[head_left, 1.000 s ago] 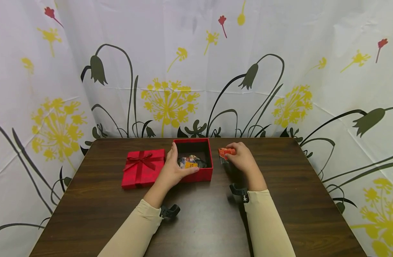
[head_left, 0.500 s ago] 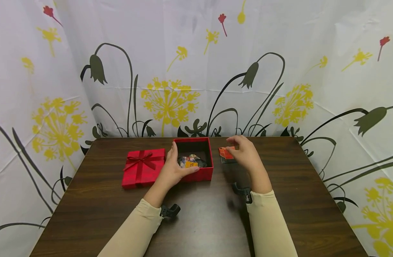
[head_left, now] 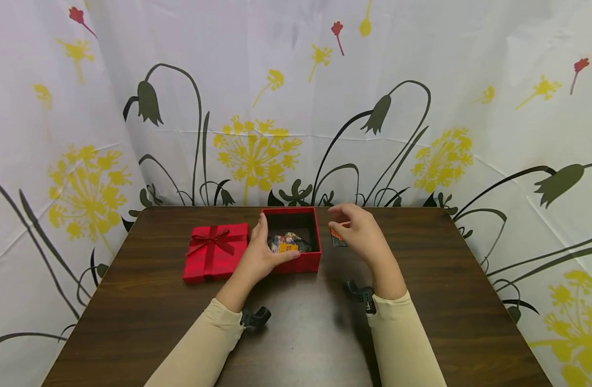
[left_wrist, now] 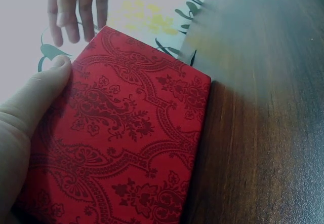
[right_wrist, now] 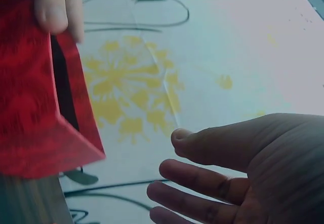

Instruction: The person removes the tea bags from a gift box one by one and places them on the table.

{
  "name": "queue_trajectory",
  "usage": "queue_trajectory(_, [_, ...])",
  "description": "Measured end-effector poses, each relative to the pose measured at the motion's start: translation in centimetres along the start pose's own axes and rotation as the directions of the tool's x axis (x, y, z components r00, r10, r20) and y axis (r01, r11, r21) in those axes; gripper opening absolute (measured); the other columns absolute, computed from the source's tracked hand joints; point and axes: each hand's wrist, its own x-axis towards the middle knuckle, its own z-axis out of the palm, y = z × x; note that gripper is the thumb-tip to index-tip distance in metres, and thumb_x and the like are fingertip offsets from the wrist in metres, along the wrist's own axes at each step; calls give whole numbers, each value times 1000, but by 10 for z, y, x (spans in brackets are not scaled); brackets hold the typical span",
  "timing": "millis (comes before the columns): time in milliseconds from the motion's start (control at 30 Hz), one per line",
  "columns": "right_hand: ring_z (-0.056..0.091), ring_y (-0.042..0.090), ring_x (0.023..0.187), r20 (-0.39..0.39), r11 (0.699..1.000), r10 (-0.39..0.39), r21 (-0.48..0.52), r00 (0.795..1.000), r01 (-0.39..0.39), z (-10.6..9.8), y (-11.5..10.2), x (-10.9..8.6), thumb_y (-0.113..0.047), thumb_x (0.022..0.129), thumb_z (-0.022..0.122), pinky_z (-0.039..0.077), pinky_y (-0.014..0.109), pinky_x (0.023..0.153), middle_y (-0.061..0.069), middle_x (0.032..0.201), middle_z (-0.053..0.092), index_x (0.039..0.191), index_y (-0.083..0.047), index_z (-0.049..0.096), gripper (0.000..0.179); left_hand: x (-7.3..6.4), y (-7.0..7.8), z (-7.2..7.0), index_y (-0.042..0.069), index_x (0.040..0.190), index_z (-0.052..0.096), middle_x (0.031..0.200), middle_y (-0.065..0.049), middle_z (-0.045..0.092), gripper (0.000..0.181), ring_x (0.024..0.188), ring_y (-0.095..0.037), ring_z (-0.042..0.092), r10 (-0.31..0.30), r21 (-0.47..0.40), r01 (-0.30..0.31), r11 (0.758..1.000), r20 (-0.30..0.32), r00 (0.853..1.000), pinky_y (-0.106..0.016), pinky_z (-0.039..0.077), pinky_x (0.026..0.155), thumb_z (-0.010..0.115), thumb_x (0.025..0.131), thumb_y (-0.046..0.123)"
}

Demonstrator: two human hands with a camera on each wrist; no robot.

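Touching box [head_left: 304,264]: left hand [head_left: 258,255], fingers apart.
Right hand [head_left: 365,231]: shifted left, fingers apart.
Packet [head_left: 340,242]: right side, seemingly released.

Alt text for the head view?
A person's left hand holds an open red box of colourful items; the empty right hand hovers near an orange item. Left of the box, a ribboned red lid lies on the table.

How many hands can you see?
2. The left hand holds the open red box, and the right hand is near the small orange-and-dark item on the table.
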Motion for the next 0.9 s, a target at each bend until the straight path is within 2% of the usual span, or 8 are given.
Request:
queue_trajectory(200, [77,26,113,37,998,-62,-12,997,63,9,-11,0,-11,101,79,64,47,99,5,122,77,128,-12,76,27,0,1,-1,32,175,-12,185,-8,3,145,168,-41,16,-3,2,3,1000,7,1000,-71,32,127,91,78,67])
queue_trajectory(500, [75,15,97,68,996,-49,77,997,43,20,-18,7,-15,101,79,63,40,89,-2,108,81,112,-20,81,12,2,0,0,32,175,-11,185,-7,2,148,168,-41,18,7,-3,-7,1000,4,1000,-71,32,127,90,75,72])
queue_trajectory(667, [77,21,94,112,982,-10,186,994,-11,31,-20,24,-17,102,78,63,39,85,5,102,82,108,-16,81,6,1,-1,0,27,176,-10,185,-9,4,148,168,-42,18,14,2,-14,1000,2,1000,-71,32,127,90,75,73])
queue_trajectory(767, [78,30,95,155,959,6,281,988,-50,39,-24,39,-15,103,77,66,39,85,13,101,81,109,-8,80,10,0,0,0,25,177,-8,185,-10,4,147,167,-42,20,11,-4,-11,1000,-3,1000,-70,33,127,91,77,68])
queue_trajectory(900, [79,32,99,213,929,3,361,977,-82,47,-30,59,-14,104,76,67,40,90,19,107,80,113,-1,78,16,-1,0,-1,25,177,-8,185,-10,4,147,166,-42,21,6,-12,-6,1000,-3,1000,-70,34,127,91,77,68])
